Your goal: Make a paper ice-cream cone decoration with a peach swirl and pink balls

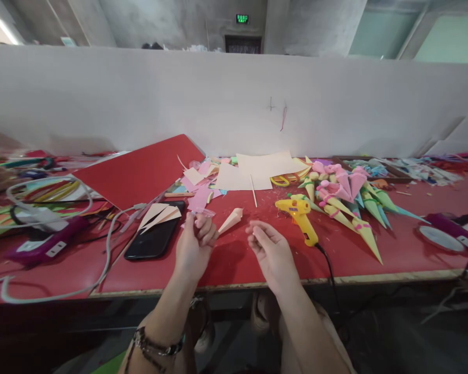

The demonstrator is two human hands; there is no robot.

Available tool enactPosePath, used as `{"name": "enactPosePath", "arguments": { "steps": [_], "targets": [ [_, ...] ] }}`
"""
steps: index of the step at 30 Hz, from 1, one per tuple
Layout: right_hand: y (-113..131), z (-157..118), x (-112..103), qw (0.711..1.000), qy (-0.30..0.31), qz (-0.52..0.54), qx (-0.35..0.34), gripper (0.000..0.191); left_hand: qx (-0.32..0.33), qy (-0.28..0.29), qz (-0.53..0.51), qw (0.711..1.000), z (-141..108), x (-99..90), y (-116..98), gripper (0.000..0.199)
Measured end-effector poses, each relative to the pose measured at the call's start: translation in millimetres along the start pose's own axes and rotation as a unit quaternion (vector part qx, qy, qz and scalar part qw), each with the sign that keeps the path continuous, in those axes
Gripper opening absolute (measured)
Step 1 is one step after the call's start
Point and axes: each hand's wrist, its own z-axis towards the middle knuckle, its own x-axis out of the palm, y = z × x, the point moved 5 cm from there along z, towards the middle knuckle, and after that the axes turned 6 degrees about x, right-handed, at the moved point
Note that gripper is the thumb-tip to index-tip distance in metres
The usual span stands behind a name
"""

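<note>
My left hand (196, 241) is closed in front of the black phone's right side, fingers curled. A small clear, pinkish piece (206, 212) shows at its fingertips; its kind is unclear. With thumb and fingertips pressed together, my right hand (272, 252) hovers over the red table; anything in that pinch is too small to make out. Between the hands lies a peach paper cone (231, 219), its narrow end toward my left hand. A yellow hot glue gun (302, 218) rests right of my right hand. Several cut peach paper pieces (159, 214) lie on the phone (150, 244).
Finished-looking pastel paper cones (349, 195) are heaped at right. Peach sheets (263, 169), a thin white stick (254, 191) and yellow-handled scissors (280, 181) lie ahead. A large red sheet (140, 171), a purple power strip (49, 241) and white cables (108, 249) occupy the left.
</note>
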Motion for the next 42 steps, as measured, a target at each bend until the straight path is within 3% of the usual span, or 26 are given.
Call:
{"name": "enactPosePath", "arguments": {
  "steps": [3, 5, 8, 11, 14, 19, 24, 27, 32, 35, 40, 42],
  "targets": [
    [-1, -2, 4, 1.000, 0.015, -0.004, 0.013, 0.025, 0.010, -0.026, 0.037, 0.999, 3, -2.7, 3, 0.005],
    [-2, -3, 3, 1.000, 0.005, -0.021, 0.019, 0.019, 0.002, -0.066, 0.063, 0.996, 4, -6.6, 5, 0.009],
    [-1, -3, -3, 0.998, -0.023, -0.054, 0.000, 0.031, -0.025, -0.111, 0.051, 0.992, 2, -10.1, 6, 0.009],
    [3, -2, -5, 0.998, -0.035, -0.039, -0.030, 0.021, -0.047, -0.069, -0.004, 0.997, -1, -4.3, 4, 0.033],
    [3, -1, -1, 1.000, -0.013, -0.006, -0.022, 0.020, -0.030, -0.027, -0.029, 0.999, -1, 0.0, 1, 0.039],
    [0, -3, -1, 0.999, -0.018, -0.038, 0.002, 0.023, 0.022, -0.096, 0.030, 0.995, 5, -10.3, 5, 0.004],
    [1, -2, 0, 1.000, -0.009, -0.029, -0.007, 0.017, -0.014, -0.134, 0.053, 0.989, 5, -13.1, 9, 0.007],
    [0, -1, 1, 1.000, -0.001, 0.016, 0.000, 0.024, -0.006, -0.104, 0.040, 0.994, 1, -8.3, 4, 0.019],
    [0, -4, 2, 0.999, 0.006, -0.039, -0.004, 0.025, -0.010, -0.031, 0.012, 0.999, -2, -1.9, 0, 0.040],
    [0, -5, 4, 0.999, 0.008, -0.046, -0.014, 0.016, -0.012, -0.036, -0.018, 0.999, 1, -2.4, 2, 0.033],
    [0, -5, 5, 0.999, 0.009, -0.033, -0.009, 0.022, 0.013, -0.085, 0.010, 0.996, 5, -6.5, 5, 0.002],
    [1, -5, 4, 0.999, 0.009, -0.051, -0.017, 0.023, 0.025, -0.097, 0.024, 0.995, 5, -7.6, 4, 0.007]
  ]
}}
